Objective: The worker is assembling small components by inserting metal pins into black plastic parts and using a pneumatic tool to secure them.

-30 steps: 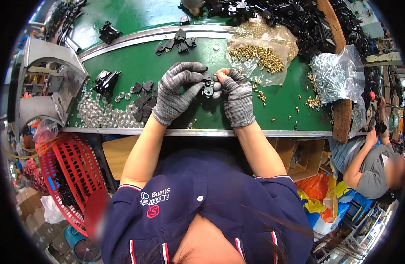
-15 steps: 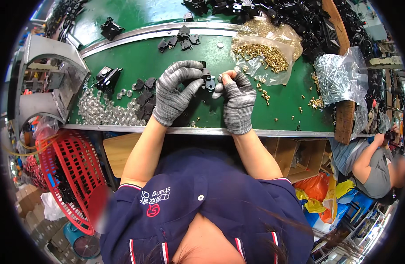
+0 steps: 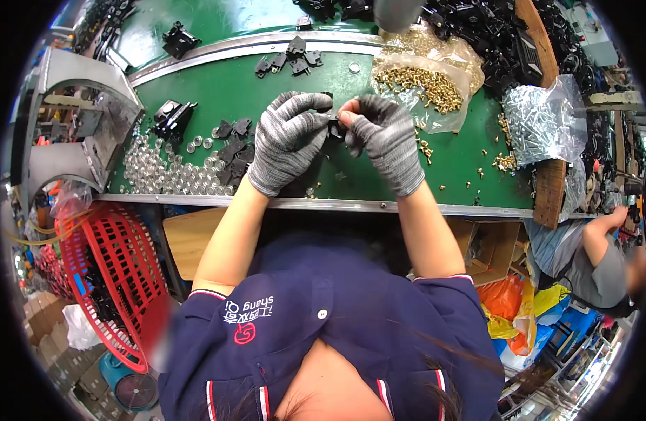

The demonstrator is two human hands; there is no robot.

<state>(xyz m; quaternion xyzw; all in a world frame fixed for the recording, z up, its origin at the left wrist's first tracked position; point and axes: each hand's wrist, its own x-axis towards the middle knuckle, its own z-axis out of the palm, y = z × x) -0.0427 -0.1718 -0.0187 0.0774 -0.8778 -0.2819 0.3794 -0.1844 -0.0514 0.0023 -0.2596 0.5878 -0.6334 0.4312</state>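
My left hand [image 3: 286, 147], in a grey knitted glove, is closed on a small black part [image 3: 335, 129] above the green work surface. My right hand [image 3: 391, 144], gloved alike with a bare thumb tip showing, meets that part from the right. Its thumb and forefinger are pinched together at the part's upper edge; whatever is between them is hidden. Left of my left hand lie black flat pieces [image 3: 233, 149] beside a spread of small silvery round caps [image 3: 172, 172]. More black pieces [image 3: 295, 57] lie beyond my hands, with a single round cap [image 3: 354, 67] near them.
An open plastic bag of brass-coloured screws [image 3: 435, 91] lies at the back right, loose screws around it. Farther right are a wooden strip [image 3: 549, 189] and a bag of silvery screws [image 3: 544, 130]. A grey metal frame [image 3: 70, 119] stands left, above a red basket [image 3: 119, 259].
My right hand has moved from beside the black part onto it, its wrist swinging right. A blurred grey rounded shape has appeared at the top edge. The person at right has shifted.
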